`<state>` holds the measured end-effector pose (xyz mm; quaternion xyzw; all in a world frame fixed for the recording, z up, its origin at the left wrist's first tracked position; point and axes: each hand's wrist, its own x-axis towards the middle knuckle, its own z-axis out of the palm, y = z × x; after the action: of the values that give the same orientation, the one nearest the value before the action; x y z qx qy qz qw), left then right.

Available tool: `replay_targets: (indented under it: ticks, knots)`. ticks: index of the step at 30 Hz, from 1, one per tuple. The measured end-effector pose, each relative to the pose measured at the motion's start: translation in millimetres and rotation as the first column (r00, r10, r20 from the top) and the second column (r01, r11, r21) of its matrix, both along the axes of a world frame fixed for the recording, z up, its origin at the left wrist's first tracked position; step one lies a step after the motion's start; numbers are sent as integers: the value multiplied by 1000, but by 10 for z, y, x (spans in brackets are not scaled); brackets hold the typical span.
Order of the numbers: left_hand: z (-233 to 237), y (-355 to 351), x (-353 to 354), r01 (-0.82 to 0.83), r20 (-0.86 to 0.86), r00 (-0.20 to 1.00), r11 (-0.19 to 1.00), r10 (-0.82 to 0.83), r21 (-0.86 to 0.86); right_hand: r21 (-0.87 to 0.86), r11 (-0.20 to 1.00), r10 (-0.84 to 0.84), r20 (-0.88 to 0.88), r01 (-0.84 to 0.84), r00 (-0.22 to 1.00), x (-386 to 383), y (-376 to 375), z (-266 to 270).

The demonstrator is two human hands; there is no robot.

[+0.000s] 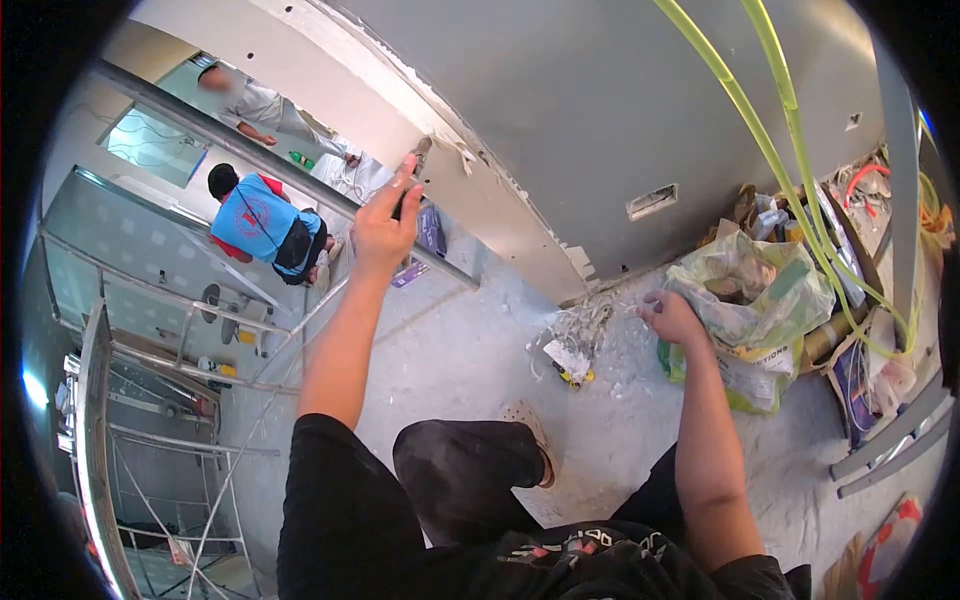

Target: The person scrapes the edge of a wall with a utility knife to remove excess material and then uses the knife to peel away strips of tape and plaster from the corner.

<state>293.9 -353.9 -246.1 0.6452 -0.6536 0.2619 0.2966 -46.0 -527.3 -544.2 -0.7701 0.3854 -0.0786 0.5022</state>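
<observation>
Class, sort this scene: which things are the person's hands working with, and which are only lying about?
In use:
- left hand resting on the metal rail
- right hand at the green plastic bag

Lying about:
- clear wrappers on the floor
- yellow-green hoses
- scaffold frame
- loose metal bars

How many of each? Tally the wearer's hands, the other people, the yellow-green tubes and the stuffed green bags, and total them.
Own hands: 2, left hand and right hand
Other people: 2, person in blue vest and person in white shirt
Yellow-green tubes: 2
Stuffed green bag: 1
Total: 7
</observation>
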Motion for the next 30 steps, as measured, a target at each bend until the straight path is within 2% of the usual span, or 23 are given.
replay_targets:
  ticks: [3,6,13,14,16,18,21,23,27,30]
  knots:
    - [-265,3,-42,-29,-4,1000,999,29,-26,18,1000,-16,4,16,1000,-14,-8,-49]
    - [-291,26,-71,-24,-14,1000,999,24,-30,13,1000,3,-9,-3,1000,-50,-13,-11]
    - [107,230,42,5,104,994,991,-19,136,-48,999,-7,39,9,999,-90,-26,-20]
    - [147,211,68,11,111,994,991,-26,137,-50,999,-6,57,9,998,-93,-28,-47]
    - [282,166,5,34,82,996,999,-36,30,-38,999,-12,64,14,998,-94,-34,-9]
    - [373,97,-4,25,89,996,999,-28,38,-28,1000,-7,63,8,998,-94,-11,-27]
    - [428,34,5,44,137,989,993,-58,106,-61,998,-15,59,18,998,-68,-24,-42]
    - [408,48,-15,-34,60,998,960,19,278,-37,999,-11,50,13,999,-74,-8,-3]
    - [382,32,19,-28,56,998,972,15,233,-15,1000,-6,40,6,999,-52,-23,-24]
    - [319,-15,49,41,135,989,987,-63,157,-22,1000,-12,49,13,999,-27,-30,-96]
